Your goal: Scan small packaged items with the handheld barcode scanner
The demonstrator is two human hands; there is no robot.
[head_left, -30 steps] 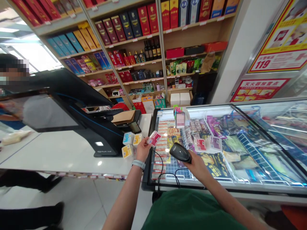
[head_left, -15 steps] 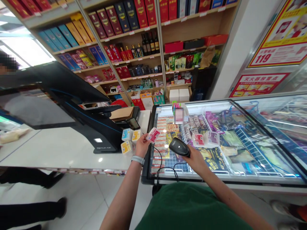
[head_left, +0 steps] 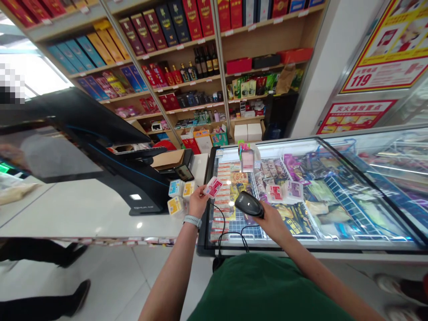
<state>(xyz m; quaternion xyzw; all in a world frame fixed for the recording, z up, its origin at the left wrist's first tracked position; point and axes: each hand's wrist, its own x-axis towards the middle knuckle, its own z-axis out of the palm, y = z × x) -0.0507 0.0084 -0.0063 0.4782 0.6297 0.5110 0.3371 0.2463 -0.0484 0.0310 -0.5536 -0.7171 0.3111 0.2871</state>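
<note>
Well, the left hand pinches a small pink-and-white packet between thumb and fingers, holding it up over the corner of a glass-topped freezer. The right hand is closed around the grip of a black barcode scanner, whose head points toward the packet, near it but not touching. A thin black cable loops down over the freezer's front edge below the scanner. A watch sits on the left wrist.

Just beside the left hand, three small packs with blue and yellow labels sit on the white surface, near the foot of a black checkout terminal. Two pink-labelled packs lie further along the freezer, though glare makes it hard to say whether they rest on the glass or inside. Behind, wooden shelves carry boxed liquor and bottles. Another person's dark-trousered legs stand at the lower left on the tiled floor.
</note>
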